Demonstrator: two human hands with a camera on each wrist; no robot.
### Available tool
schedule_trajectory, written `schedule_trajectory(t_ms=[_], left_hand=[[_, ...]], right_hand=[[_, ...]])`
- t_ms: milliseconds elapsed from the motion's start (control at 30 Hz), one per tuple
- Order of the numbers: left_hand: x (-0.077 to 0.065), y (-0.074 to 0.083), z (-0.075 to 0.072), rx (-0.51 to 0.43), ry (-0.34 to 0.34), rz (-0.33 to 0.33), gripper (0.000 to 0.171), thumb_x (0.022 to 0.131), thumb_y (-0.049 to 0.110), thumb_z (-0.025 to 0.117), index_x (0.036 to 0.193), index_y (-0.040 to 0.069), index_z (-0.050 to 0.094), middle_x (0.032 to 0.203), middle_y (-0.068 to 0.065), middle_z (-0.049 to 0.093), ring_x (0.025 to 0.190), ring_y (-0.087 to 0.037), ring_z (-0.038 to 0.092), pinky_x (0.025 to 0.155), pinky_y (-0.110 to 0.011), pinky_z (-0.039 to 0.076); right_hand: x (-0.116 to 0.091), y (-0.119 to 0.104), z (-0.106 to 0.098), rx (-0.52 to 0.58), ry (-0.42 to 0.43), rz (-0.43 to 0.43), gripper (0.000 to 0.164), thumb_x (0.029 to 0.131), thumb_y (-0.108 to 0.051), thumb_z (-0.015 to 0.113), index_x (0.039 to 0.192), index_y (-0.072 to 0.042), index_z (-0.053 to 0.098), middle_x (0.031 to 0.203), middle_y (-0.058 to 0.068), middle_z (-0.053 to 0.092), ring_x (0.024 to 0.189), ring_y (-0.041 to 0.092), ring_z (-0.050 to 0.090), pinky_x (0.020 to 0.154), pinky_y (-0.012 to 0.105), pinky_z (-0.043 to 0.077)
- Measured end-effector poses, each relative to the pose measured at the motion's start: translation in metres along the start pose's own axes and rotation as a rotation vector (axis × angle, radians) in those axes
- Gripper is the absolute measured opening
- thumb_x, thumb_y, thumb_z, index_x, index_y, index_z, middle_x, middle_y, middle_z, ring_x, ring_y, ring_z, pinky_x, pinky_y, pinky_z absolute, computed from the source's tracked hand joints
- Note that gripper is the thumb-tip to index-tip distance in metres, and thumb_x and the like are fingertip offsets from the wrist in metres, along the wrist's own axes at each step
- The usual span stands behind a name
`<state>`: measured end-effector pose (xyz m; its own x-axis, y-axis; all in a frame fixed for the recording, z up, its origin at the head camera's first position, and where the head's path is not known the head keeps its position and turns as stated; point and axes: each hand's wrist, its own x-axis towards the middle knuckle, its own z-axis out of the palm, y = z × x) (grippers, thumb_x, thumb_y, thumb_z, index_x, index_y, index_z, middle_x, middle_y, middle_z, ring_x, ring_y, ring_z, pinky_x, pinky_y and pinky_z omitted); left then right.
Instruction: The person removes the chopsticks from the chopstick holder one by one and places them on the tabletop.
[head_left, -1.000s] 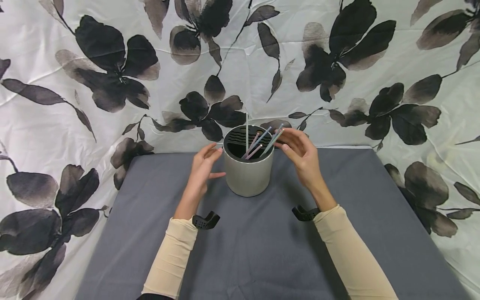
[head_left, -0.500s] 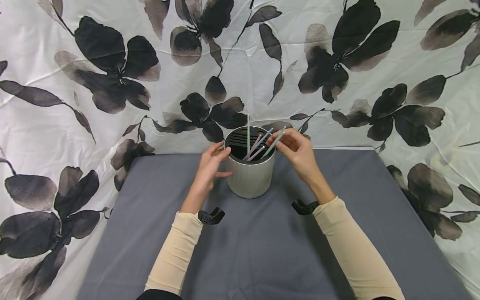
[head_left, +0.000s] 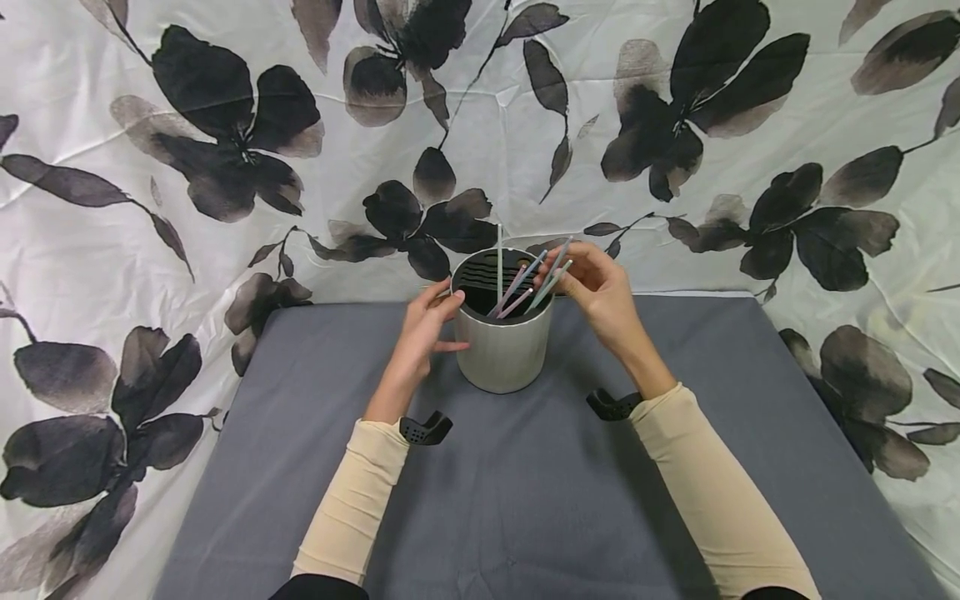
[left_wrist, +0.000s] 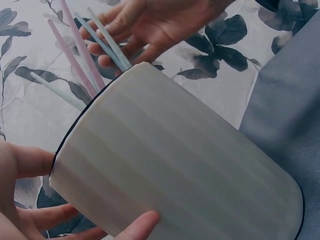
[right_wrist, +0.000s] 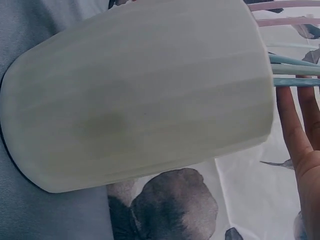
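A pale grey, round utensil holder (head_left: 501, 358) with a black slotted top stands upright near the table's back edge. Several thin drinking straws rise from its opening: a pale upright one, pink ones, a blue one and two bluish-green ones leaning right. My left hand (head_left: 426, 327) grips the holder's left side, fingers at the rim and thumb (left_wrist: 142, 225) on the wall. Over the right rim, my right hand (head_left: 600, 296) has a blue-grey straw (head_left: 560, 257) between curved fingers and thumb. In the right wrist view, its fingers (right_wrist: 292, 120) lie right at the teal straws (right_wrist: 297, 81).
A grey cloth covers the table (head_left: 495, 500). Behind it hangs a white curtain (head_left: 540, 150) with dark flowers. Each wrist wears a black camera mount.
The left hand has moved right onto the holder's side. The right hand's fingers have moved in around the right-leaning straws, and the blue-grey straw now stands apart from the green one.
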<state>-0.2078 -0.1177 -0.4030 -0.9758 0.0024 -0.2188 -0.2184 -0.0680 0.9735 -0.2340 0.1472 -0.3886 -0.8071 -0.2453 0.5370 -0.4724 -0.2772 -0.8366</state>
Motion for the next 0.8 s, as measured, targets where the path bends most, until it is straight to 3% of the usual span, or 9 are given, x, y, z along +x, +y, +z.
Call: schedule_trajectory(t_ms=[300, 533, 800], left_hand=[[0.000, -0.003, 0.000, 0.009, 0.004, 0.020, 0.065, 0.103, 0.035, 0.065, 0.161, 0.018, 0.041, 0.161, -0.013, 0.045, 0.143, -0.037, 0.046, 0.081, -0.056, 0.067], [-0.001, -0.003, 0.001, -0.008, -0.002, 0.012, 0.065, 0.103, 0.033, 0.065, 0.161, 0.018, 0.041, 0.160, -0.013, 0.045, 0.144, -0.038, 0.045, 0.081, -0.057, 0.067], [-0.004, -0.003, 0.003, -0.002, 0.009, 0.009, 0.064, 0.104, 0.034, 0.064, 0.161, 0.020, 0.041, 0.160, -0.013, 0.045, 0.144, -0.039, 0.043, 0.083, -0.059, 0.066]], right_hand=[[0.009, -0.013, 0.001, 0.003, 0.066, -0.068, 0.032, 0.098, 0.016, 0.058, 0.128, 0.006, 0.063, 0.110, 0.011, 0.072, 0.094, 0.025, 0.076, 0.087, 0.039, 0.068], [0.018, -0.031, -0.003, -0.027, 0.118, -0.089, 0.032, 0.099, 0.008, 0.063, 0.131, 0.003, 0.064, 0.103, 0.010, 0.074, 0.091, 0.021, 0.078, 0.080, 0.030, 0.067], [0.032, -0.059, -0.007, 0.011, 0.124, -0.180, 0.032, 0.098, 0.012, 0.062, 0.130, 0.009, 0.063, 0.103, 0.016, 0.073, 0.088, 0.028, 0.076, 0.082, 0.042, 0.069]])
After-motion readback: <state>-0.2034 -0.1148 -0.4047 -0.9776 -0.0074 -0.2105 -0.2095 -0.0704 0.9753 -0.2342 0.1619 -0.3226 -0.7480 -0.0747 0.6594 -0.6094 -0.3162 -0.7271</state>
